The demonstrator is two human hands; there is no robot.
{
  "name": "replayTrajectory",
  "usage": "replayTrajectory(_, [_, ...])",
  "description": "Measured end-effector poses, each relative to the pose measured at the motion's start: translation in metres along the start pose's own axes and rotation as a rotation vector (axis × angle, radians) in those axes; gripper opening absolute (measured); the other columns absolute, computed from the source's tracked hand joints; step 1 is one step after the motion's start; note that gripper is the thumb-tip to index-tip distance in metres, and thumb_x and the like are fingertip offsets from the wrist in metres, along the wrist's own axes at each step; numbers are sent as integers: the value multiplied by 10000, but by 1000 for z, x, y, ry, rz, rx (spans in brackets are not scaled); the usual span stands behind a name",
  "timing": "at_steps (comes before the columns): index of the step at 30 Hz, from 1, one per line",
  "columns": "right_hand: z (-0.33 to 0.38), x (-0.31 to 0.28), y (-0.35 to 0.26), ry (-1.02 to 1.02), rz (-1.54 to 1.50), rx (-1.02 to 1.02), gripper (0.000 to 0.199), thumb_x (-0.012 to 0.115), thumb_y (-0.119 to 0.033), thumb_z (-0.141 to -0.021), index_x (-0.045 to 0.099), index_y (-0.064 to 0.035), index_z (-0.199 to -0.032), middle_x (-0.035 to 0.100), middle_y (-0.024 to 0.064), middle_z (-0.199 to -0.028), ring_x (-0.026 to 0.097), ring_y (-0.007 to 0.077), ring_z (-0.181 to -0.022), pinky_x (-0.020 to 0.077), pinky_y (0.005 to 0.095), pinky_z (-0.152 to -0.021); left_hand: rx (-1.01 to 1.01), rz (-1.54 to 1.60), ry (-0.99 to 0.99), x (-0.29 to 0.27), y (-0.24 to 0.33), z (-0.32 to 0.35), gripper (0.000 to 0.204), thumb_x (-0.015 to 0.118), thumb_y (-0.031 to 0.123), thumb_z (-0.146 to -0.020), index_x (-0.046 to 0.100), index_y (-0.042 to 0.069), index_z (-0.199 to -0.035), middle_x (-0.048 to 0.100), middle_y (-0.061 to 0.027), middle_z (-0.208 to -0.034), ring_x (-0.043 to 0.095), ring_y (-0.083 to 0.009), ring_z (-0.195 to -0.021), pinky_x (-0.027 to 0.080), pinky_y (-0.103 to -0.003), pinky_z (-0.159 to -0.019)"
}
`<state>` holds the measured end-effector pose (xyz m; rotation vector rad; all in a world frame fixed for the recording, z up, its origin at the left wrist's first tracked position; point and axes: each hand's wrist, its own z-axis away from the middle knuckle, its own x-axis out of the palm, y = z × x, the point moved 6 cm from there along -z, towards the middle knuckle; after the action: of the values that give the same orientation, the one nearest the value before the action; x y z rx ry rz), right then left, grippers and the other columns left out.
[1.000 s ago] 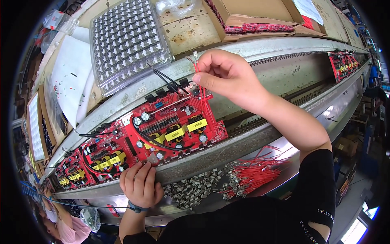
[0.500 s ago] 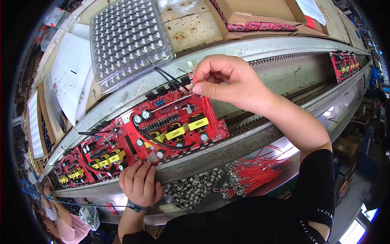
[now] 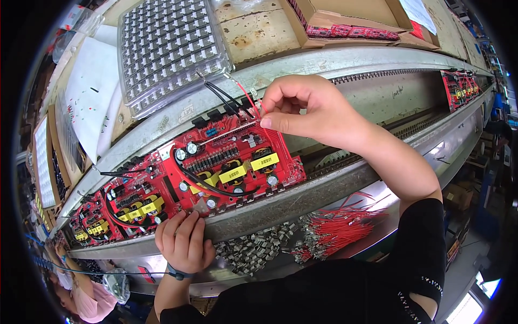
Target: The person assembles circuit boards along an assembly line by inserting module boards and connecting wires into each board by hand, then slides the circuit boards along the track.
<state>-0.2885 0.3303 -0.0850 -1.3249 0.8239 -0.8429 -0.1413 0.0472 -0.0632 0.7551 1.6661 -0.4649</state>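
Observation:
A red circuit board (image 3: 237, 154) with yellow-wrapped transformers (image 3: 233, 174) and black wires lies in the metal conveyor track. At its far right corner my right hand (image 3: 305, 110) pinches a thin red wire (image 3: 241, 89) between thumb and forefinger. The wire's bare end sticks up to the left, near two upright black wires (image 3: 220, 96). Whether its lower end sits in the board is hidden by my fingers. My left hand (image 3: 184, 241), wearing a wrist strap, curls its fingers over the near metal rail (image 3: 243, 216), fingertips at the board's edge.
More red boards (image 3: 137, 202) sit further left in the track, another (image 3: 458, 89) far right. Red wires (image 3: 340, 232) and small metal clips (image 3: 256, 248) lie in piles on the near ledge. Beyond the track are a component tray (image 3: 170, 51) and a cardboard box (image 3: 356, 40). A co-worker sits lower left.
The red wire's free end has come up and left, so more of it shows above the board. My right hand has barely moved, and my left hand stays at the rail.

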Motion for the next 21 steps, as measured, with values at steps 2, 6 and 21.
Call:
replayTrajectory(2, [1, -1, 0, 12, -2, -32, 106, 767, -99, -936, 677, -45, -946, 668, -29, -882, 565, 37, -786, 438, 222, -684, 1, -2, 2, 0, 0, -1, 366, 573, 247, -898, 688, 19, -1160, 701, -132, -1211, 640, -352, -1136, 455, -514, -960])
replayTrajectory(6, [3, 1, -4, -53, -6, 19, 114, 775, -101, -927, 676, -46, -937, 658, -35, -860, 551, 29, -752, 434, 224, -665, -7, -3, -5, 0, 0, 1, 363, 573, 250, -902, 685, 22, -1161, 701, -129, -1209, 640, -353, -1134, 457, -516, -956])
replayTrajectory(21, [4, -20, -8, 21, 70, 94, 280, 595, -288, -1063, 689, -33, -993, 672, -9, -905, 581, 59, -790, 476, 236, -687, -223, -50, 99, -43, -51, 12, 421, 552, 258, -976, 614, 21, -1319, 617, -194, -1362, 540, -389, -1294, 390, -550, -1082])
